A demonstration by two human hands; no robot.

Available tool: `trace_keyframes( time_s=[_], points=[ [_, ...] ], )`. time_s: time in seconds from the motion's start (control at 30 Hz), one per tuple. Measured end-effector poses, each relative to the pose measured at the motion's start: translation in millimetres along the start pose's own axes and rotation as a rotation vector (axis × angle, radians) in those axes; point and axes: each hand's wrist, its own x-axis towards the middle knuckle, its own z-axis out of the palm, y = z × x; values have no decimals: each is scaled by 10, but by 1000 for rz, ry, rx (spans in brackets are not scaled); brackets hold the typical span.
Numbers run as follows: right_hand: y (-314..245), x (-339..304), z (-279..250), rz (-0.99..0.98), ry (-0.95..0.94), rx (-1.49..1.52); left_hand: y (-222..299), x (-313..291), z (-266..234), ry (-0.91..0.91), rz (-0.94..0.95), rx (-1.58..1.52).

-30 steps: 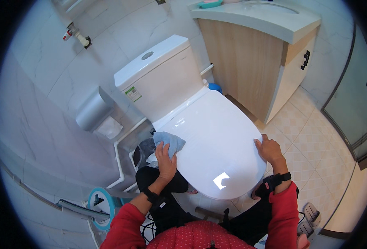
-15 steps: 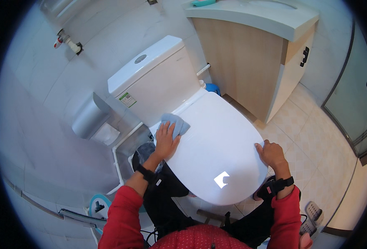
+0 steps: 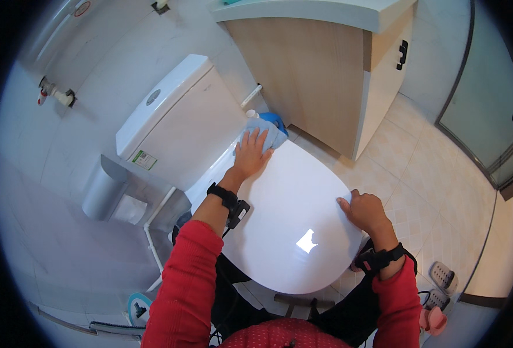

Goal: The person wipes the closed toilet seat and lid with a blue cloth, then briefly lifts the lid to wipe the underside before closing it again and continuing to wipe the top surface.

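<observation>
A white toilet lid [image 3: 303, 191] lies lowered in front of the white cistern [image 3: 192, 116]. At its far edge, by the hinge side nearest the cabinet, my left hand [image 3: 252, 155] presses a light blue cloth [image 3: 275, 136] down, fingers slightly spread over it. The cloth bunches around the fingertips and hangs over the lid's corner. My right hand [image 3: 367, 211] grips the lid's right rim, thumb on top and the other fingers curled over the side, partly hidden.
A wood-sided cabinet [image 3: 303, 75] with a white top stands beyond the toilet, a blue object [image 3: 275, 120] beside its base. On the left wall are a grey paper dispenser [image 3: 103, 188] and a valve [image 3: 56, 93]. Slippers [image 3: 442, 278] sit on the floor at lower right.
My left hand has slid the cloth along the lid's back from the left corner to the far right one. My right hand stays on the rim. The view has shifted somewhat.
</observation>
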Motion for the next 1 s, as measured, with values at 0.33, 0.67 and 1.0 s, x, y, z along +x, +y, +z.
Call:
trace_keyframes(
  time_s=[0.33,0.67,1.0],
  points=[
    [154,18,-15,-211,186,-44,965,-20,83,-38,201,-57],
    [486,-27,-281,155,171,30,2057,-779,146,-56,517,-124],
    [464,-80,-222,49,82,26,2318,-1991,-187,-320,969,-183]
  ],
)
